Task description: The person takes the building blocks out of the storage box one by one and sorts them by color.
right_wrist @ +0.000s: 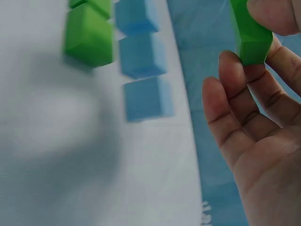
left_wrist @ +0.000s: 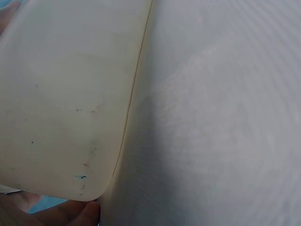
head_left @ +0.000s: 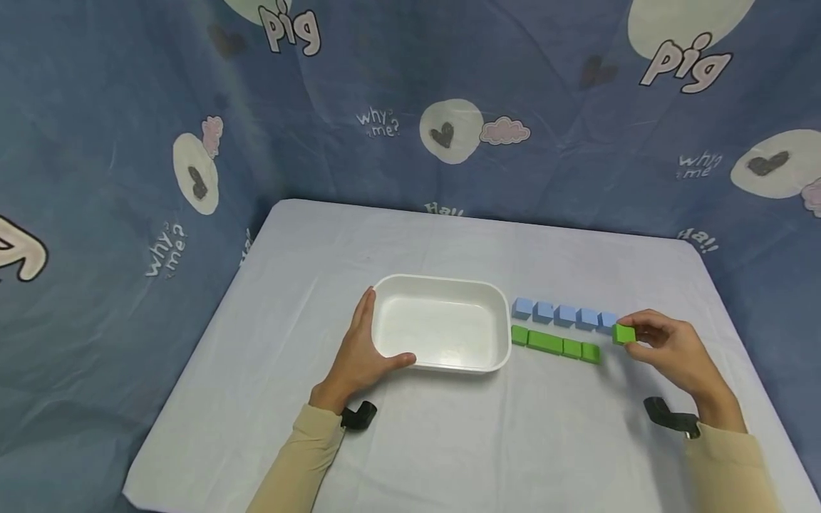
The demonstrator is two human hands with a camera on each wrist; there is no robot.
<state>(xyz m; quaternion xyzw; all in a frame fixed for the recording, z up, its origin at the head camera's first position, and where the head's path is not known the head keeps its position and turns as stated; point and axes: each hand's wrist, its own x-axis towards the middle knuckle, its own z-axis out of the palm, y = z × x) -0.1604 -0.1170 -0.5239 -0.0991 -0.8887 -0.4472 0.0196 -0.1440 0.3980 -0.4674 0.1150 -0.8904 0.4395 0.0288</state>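
Observation:
A white rectangular container [head_left: 442, 324] stands on the white-covered table. At its left end my left hand [head_left: 359, 356] braces its near corner, fingers straight along the side and thumb stretched over the near rim. The left wrist view shows its outer wall [left_wrist: 66, 103] close up, with fingertips [left_wrist: 87, 214] at the lower corner. My right hand [head_left: 673, 353] pinches a green block [head_left: 623, 334] between thumb and fingers, held above the table near the right end of a blue cube row [head_left: 565, 315]. Nearer me runs a row of green blocks [head_left: 545, 342].
The green row includes one longer block; both rows begin close to the container's right side. White cloth covers the table [head_left: 545, 442]. A printed blue curtain [head_left: 359, 78] hangs behind and along the sides.

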